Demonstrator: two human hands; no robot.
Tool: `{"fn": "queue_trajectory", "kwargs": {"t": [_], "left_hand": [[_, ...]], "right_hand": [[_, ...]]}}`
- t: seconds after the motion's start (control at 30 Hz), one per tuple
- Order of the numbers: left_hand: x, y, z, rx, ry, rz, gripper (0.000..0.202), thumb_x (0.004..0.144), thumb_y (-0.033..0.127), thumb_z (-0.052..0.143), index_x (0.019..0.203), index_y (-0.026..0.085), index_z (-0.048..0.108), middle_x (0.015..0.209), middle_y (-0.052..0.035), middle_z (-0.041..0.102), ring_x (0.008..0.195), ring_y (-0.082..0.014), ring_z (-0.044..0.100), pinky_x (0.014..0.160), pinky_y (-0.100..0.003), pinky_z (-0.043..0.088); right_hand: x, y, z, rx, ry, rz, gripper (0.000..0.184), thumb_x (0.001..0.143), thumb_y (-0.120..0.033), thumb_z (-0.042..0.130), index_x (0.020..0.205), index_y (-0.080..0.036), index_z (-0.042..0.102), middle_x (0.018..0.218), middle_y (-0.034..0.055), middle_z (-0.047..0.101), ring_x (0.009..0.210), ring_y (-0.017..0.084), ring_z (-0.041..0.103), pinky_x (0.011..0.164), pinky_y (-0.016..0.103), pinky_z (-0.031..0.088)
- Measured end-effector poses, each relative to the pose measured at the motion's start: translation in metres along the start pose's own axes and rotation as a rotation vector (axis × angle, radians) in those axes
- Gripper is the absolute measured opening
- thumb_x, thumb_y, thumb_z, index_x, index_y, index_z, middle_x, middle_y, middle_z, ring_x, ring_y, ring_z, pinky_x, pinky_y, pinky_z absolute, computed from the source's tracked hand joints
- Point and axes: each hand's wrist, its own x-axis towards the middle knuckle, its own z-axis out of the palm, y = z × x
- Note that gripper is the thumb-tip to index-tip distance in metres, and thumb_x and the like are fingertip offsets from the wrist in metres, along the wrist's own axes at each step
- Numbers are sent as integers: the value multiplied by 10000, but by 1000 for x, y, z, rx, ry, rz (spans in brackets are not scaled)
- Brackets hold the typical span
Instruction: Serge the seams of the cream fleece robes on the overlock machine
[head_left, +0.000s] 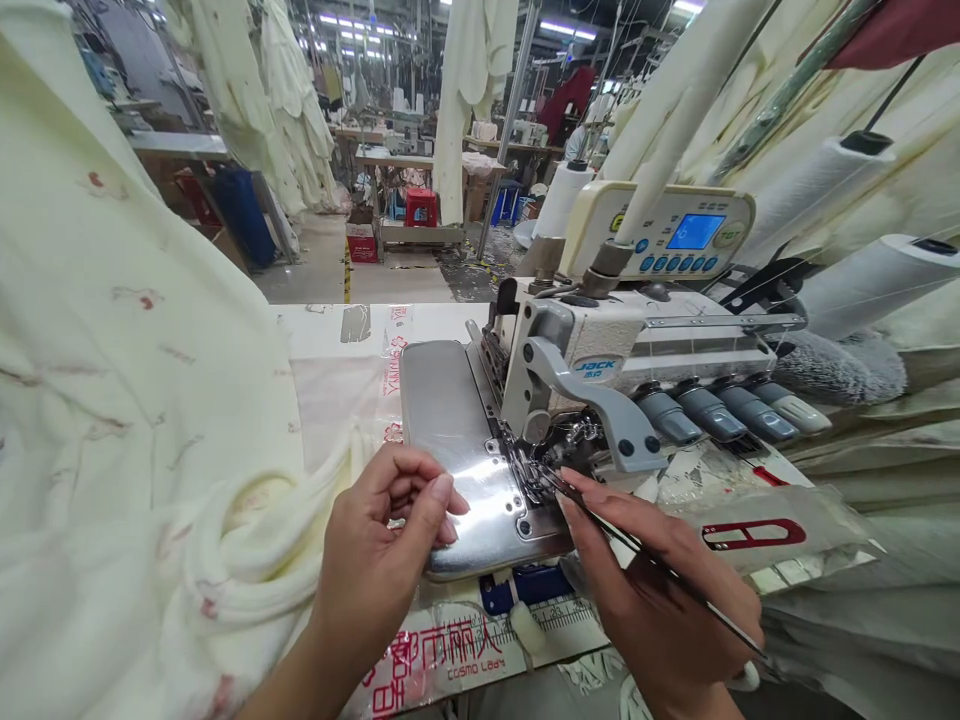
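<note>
A white overlock sewing machine [600, 350] stands in front of me, with a shiny metal plate [457, 440] on its left side. My right hand [660, 600] grips a pair of thin metal tweezers [637, 545], whose tips reach into the presser foot and needle area [544, 475]. My left hand [386, 545] hovers at the plate's near left edge. Its thumb and fingers are pinched together, and I cannot make out what they hold. Cream fabric with small red marks [135, 430] is bunched up on the left, close to my left wrist.
A control panel with a blue screen [679, 235] sits above the machine. White thread cones [862, 275] stand at the right. Clear printed plastic bags [750, 530] lie on the table. More tables, hanging cream garments and a red stool [420, 205] fill the workshop behind.
</note>
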Motion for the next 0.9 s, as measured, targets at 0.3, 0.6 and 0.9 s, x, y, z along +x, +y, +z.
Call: {"fn": "queue_trajectory", "kwargs": {"t": [0.3, 0.6, 0.9], "left_hand": [[-1, -1, 0, -2, 5, -5, 86, 815, 213, 547, 738, 179, 530, 607, 32, 621, 476, -57, 524, 477, -158, 433], [-3, -2, 0, 9, 24, 22, 93, 816, 196, 536, 724, 186, 531, 596, 41, 629, 480, -52, 523, 467, -139, 425], [-2, -4, 1, 5, 38, 21, 99, 803, 231, 546, 715, 185, 534, 579, 31, 626, 466, -64, 528, 454, -150, 432]], "right_hand": [[1, 1, 1, -14, -9, 8, 287, 669, 33, 702, 870, -166, 651, 878, 34, 723, 729, 162, 687, 670, 269, 578], [-1, -7, -10, 1, -6, 79, 265, 695, -24, 691, 899, -190, 656, 907, 24, 720, 774, 188, 694, 712, 310, 586], [20, -3, -33, 37, -337, -45, 256, 802, -97, 608, 1022, -226, 621, 969, 11, 719, 780, 149, 703, 746, 218, 588]]}}
